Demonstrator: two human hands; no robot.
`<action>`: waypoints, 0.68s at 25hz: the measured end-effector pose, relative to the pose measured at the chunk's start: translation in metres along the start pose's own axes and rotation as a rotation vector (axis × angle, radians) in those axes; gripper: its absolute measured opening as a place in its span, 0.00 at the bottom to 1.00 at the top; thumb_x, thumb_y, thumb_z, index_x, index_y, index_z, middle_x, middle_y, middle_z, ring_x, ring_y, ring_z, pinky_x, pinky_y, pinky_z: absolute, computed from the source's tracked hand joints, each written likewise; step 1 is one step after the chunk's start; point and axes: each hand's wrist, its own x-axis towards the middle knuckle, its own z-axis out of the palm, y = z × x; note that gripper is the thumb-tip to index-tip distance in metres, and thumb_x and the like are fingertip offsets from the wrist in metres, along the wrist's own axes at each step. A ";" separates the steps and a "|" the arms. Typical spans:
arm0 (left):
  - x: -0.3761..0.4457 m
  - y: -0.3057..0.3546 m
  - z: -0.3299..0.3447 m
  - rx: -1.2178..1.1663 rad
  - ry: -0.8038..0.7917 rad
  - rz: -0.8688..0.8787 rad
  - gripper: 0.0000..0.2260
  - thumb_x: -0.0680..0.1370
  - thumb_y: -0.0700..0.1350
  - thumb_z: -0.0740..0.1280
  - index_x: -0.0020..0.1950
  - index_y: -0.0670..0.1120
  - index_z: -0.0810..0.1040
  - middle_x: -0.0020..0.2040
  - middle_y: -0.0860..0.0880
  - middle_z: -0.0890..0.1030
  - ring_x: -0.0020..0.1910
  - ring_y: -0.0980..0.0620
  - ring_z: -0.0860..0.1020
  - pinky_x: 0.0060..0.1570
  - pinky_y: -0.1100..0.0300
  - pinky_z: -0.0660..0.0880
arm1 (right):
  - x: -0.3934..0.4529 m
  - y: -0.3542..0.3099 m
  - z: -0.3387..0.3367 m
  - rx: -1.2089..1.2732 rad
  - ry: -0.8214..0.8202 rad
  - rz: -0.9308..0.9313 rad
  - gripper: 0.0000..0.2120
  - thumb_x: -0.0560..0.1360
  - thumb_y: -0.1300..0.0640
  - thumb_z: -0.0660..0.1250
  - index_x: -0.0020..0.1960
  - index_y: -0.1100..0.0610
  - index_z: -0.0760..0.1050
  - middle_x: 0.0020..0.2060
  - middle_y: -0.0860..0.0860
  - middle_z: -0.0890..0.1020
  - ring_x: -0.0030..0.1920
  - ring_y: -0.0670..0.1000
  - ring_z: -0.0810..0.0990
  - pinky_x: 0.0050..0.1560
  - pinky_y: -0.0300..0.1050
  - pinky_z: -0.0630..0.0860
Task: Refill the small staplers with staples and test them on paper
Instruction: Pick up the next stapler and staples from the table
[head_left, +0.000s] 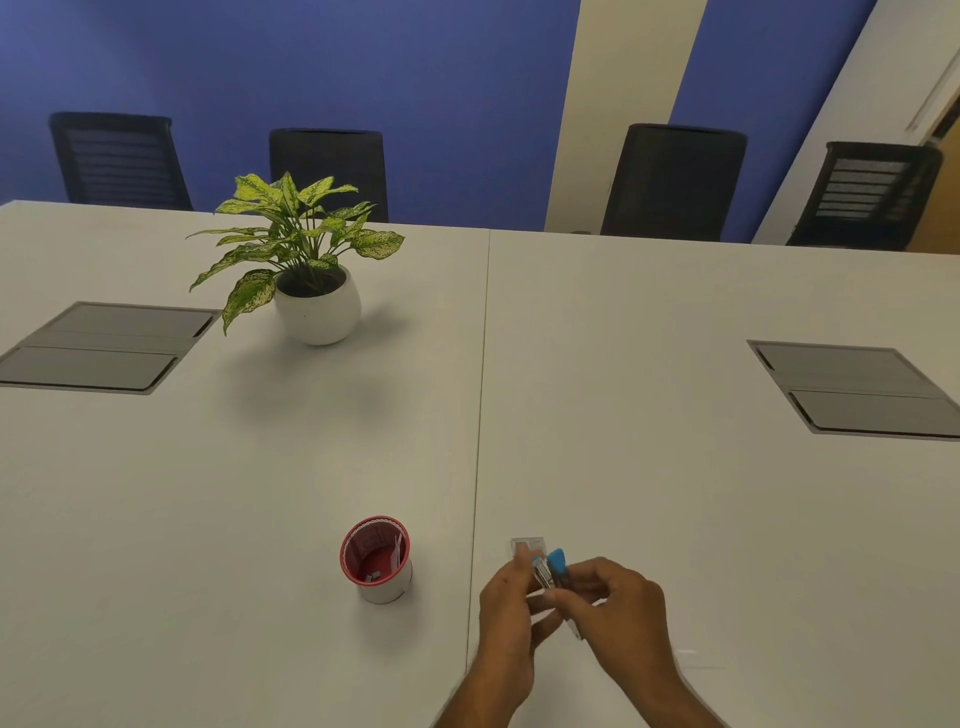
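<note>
Both hands, left hand (506, 605) and right hand (618, 603), grip a small blue-and-metal stapler (550, 569) above the white table (675, 493). Just beyond lies a clear staple box (527, 545); left, a red-lined cup (376, 558); far left, a potted plant (306, 260).

A wide white bench (623, 415) fills most of the frame, with a thin seam running down its middle. In the upper left of it stands a leafy green speckled plant (296, 234) in a round white ceramic pot (318, 312). Two grey rectangular hatch panels are set flush into the bench top, one at the left edge (104, 347) and one at the right edge (862, 388). Along the top of the frame, four black mesh-backed office chairs (675, 182) stand behind the bench, against a blue wall (363, 62) crossed by a cream vertical strip (623, 78).
</note>
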 end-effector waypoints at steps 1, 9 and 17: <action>0.000 -0.001 0.002 -0.028 -0.015 -0.005 0.21 0.79 0.63 0.60 0.58 0.50 0.81 0.50 0.43 0.87 0.49 0.46 0.86 0.50 0.51 0.83 | -0.001 0.000 0.002 -0.010 0.002 -0.007 0.10 0.64 0.47 0.81 0.42 0.42 0.82 0.34 0.35 0.85 0.38 0.37 0.83 0.41 0.32 0.78; 0.004 0.006 0.017 -0.213 0.120 -0.045 0.39 0.68 0.75 0.53 0.50 0.44 0.86 0.47 0.39 0.84 0.47 0.42 0.83 0.50 0.48 0.81 | -0.012 0.004 0.015 -0.055 -0.034 -0.272 0.07 0.68 0.60 0.78 0.45 0.51 0.87 0.39 0.41 0.85 0.39 0.42 0.83 0.40 0.37 0.81; 0.003 0.018 0.012 -0.354 0.018 -0.079 0.41 0.66 0.77 0.54 0.37 0.41 0.86 0.36 0.40 0.82 0.34 0.46 0.79 0.41 0.54 0.76 | -0.005 -0.006 0.008 0.500 -0.375 0.350 0.07 0.76 0.56 0.71 0.43 0.54 0.87 0.37 0.52 0.87 0.38 0.50 0.83 0.41 0.43 0.80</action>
